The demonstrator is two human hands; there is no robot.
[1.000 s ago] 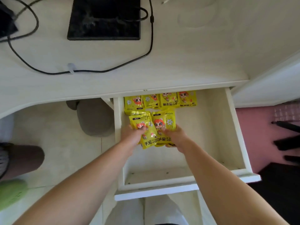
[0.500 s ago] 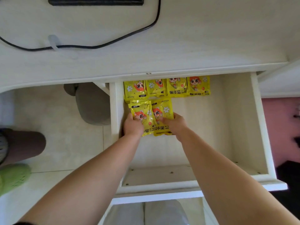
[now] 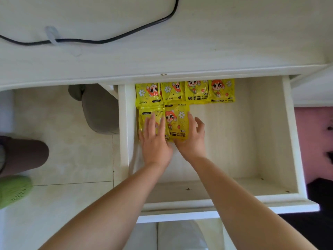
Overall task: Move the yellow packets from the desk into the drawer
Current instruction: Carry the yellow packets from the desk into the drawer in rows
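The drawer (image 3: pixel 123 132) is pulled well out, and its left wall stands just left of the left hand (image 3: pixel 155 141). That hand lies flat with straight, slightly spread fingers on the left packet (image 3: pixel 143 121), apparently pressing it down so it sits level and tight to the wall. Touching that packet on its right is the right packet (image 3: pixel 177 123); their inner edges meet or overlap a little under the fingertips. Beyond both hands the back row (image 3: pixel 185 92) of four packets runs along the far wall, partly tucked under the desk (image 3: pixel 198 42) edge, and the two nearer packets butt against its lower edge to start a second row. The right hand (image 3: pixel 191 139) is loose and open. Its thumb lies along the right packet's right edge and its fingers curve clear of it, so it seems to be nudging that packet leftward, not gripping it. Right of this hand the drawer floor is bare as far as the right wall, leaving room for more packets in this row. Toward the wrists the floor is also free, which gives both arms a clear path back out.
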